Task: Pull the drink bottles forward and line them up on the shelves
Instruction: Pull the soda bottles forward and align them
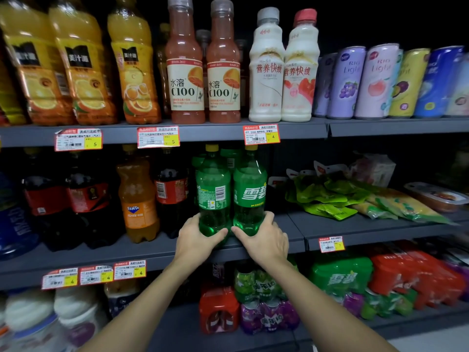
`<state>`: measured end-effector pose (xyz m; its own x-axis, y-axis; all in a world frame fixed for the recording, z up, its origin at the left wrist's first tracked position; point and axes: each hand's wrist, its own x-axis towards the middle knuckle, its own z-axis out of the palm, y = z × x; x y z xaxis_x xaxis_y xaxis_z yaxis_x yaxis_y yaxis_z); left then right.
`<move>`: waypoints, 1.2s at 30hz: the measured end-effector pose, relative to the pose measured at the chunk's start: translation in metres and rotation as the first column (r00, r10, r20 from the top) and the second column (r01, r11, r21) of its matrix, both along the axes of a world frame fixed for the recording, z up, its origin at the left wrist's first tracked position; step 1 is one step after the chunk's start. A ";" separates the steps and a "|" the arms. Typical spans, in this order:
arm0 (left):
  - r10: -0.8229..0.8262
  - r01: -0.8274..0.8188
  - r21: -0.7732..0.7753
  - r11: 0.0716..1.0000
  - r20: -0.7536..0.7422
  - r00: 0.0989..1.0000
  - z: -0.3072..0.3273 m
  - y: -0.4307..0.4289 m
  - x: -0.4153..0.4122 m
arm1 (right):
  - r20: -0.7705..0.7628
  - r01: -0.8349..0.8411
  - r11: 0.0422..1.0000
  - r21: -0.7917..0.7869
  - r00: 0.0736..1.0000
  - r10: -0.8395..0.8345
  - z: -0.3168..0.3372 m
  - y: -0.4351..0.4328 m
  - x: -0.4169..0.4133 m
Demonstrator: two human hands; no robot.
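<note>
Two green Sprite bottles stand side by side at the front of the middle shelf [279, 224]. My left hand [196, 238] grips the base of the left Sprite bottle [213, 189], whose barcode side faces me. My right hand [264, 238] grips the base of the right Sprite bottle [250, 189], label forward. More green bottles stand behind them, mostly hidden. To their left stand an orange Fanta bottle [138, 199] and dark cola bottles [171, 191].
The top shelf carries orange juice bottles [81, 64], C100 bottles [185, 67], white milk drinks [267, 69] and cans [375, 82]. Green snack bags [327, 196] lie right of the Sprite. The bottom shelf holds shrink-wrapped can packs [266, 301]. Price tags [261, 134] hang on the shelf edges.
</note>
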<state>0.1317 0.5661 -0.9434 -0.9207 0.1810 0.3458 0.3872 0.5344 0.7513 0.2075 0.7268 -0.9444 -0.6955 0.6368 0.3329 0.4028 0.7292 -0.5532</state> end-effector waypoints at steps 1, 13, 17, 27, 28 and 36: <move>-0.014 0.014 0.005 1.000 -0.004 1.000 0.000 -0.001 0.001 | -0.001 0.002 1.000 0.006 1.000 -0.002 0.000 0.000 0.000; 0.333 -0.335 -0.133 0.933 -0.037 0.942 0.004 0.035 0.038 | -0.017 -0.107 0.994 -0.022 0.994 0.106 -0.006 0.016 0.005; 0.311 -0.313 -0.028 0.949 -0.079 0.947 -0.009 0.029 0.049 | 0.007 -0.157 0.987 -0.038 0.988 0.157 -0.005 0.025 0.006; 0.116 -0.118 0.038 0.992 0.047 0.992 -0.004 0.016 0.017 | -0.005 -0.193 0.980 -0.055 0.981 0.193 -0.003 0.026 0.008; 0.201 -0.201 0.004 0.980 0.025 0.979 -0.005 0.021 0.019 | -0.008 -0.193 0.980 -0.048 0.981 0.193 -0.003 0.026 0.008; 0.096 -0.095 -0.126 0.987 0.005 0.995 -0.010 0.013 0.010 | 0.020 -0.219 0.975 -0.038 0.975 0.220 -0.004 0.032 0.006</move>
<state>0.1415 0.5796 -0.9537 -0.9395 0.1332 0.3155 0.3217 0.6592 0.6797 0.2133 0.7585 -0.9485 -0.8269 0.4790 0.2946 0.2486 0.7813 -0.5725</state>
